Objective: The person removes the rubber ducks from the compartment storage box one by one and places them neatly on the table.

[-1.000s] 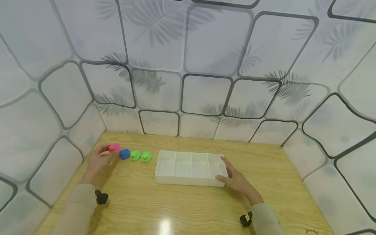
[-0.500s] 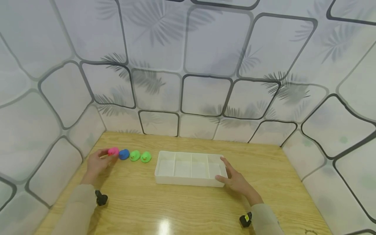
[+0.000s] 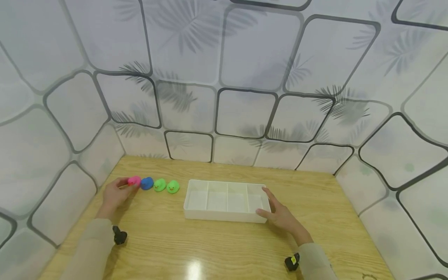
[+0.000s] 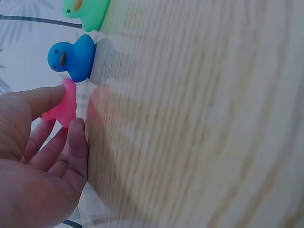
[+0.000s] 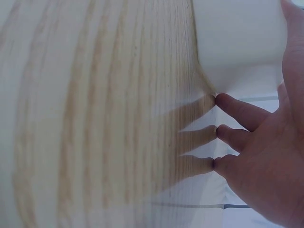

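At the far left of the table, my left hand holds a pink rubber duck between thumb and fingers, down at the tabletop. Just right of it sits a blue rubber duck, followed by two green rubber ducks, so the ducks form a row. A white divided box with several compartments, all bare inside, stands right of the row. My right hand grips its right end, thumb at the front corner and index finger along the back rim. The other fingertips touch the table beside it in the right wrist view.
The wooden table meets patterned walls at the back and both sides. Small black devices sit at both wrists.
My left hand has lowered the pink duck to the tabletop beside the blue one, and it stays there since half a second ago. The right hand and the box keep their place.
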Tool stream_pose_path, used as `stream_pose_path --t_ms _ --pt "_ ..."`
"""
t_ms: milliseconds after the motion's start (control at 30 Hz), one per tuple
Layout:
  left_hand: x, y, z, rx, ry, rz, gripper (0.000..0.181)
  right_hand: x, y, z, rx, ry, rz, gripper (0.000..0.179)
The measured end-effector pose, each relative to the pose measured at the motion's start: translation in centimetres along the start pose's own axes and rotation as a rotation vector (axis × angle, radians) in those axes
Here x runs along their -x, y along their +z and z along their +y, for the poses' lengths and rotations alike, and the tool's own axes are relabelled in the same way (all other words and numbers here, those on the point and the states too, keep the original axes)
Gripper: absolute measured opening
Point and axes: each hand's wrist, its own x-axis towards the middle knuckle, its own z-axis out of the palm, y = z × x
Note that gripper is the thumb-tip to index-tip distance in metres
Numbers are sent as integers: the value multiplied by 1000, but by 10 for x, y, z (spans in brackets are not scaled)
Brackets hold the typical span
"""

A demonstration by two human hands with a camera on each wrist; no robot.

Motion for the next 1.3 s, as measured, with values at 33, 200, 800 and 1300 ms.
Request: stream_pose_path --t_ms 33,200,800,1300 --pt "0 0 0 -1 -1 -4 69 0 0 0 1 0 0 91" --pt "-3 -1 -3 -25 4 -11 67 1 0 -1 0 0 -3 91" --pt "-5 1 -4 -73 1 57 57 2 0 -3 -14 7 -10 91" --pt "-8 -2 -13 -11 16 25 69 1 -1 -5 14 23 4 92"
